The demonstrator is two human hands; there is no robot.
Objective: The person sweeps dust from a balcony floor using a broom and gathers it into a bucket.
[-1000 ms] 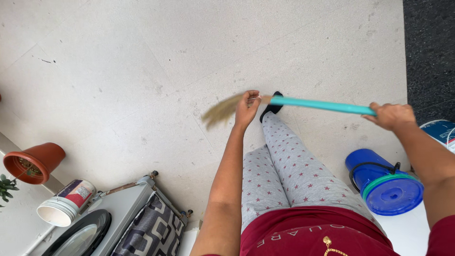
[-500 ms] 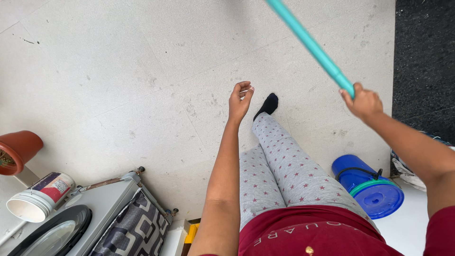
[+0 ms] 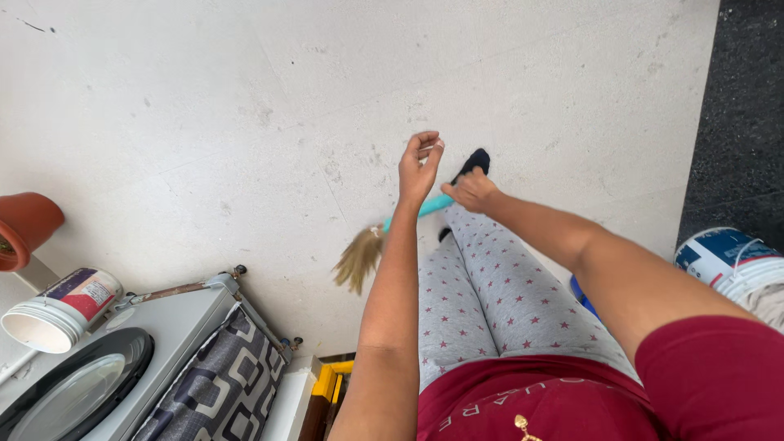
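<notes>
Broom at frame centre, slanting from lower left to upper right: straw bristles low and left of the knee, teal handle running up behind the left forearm to the right hand. Right hand just right of centre, fingers curled round the handle's upper end, gripping it, arm stretching in from the lower right edge. Left hand just above and left of it, raised, fingers loosely bent toward the thumb, holding nothing, close to the handle but not on it. Grey star-print legging below both hands, dark-socked foot at its tip beside the right hand, on pale floor filling the upper frame. Red shirt along the bottom edge. Terracotta pot at the left edge; white tub lying on its side below it. Grey machine with a round dark lid at lower left, patterned cloth hanging down its side. Yellow crate just right of that. Bucket at the right edge, dark mat above it.
</notes>
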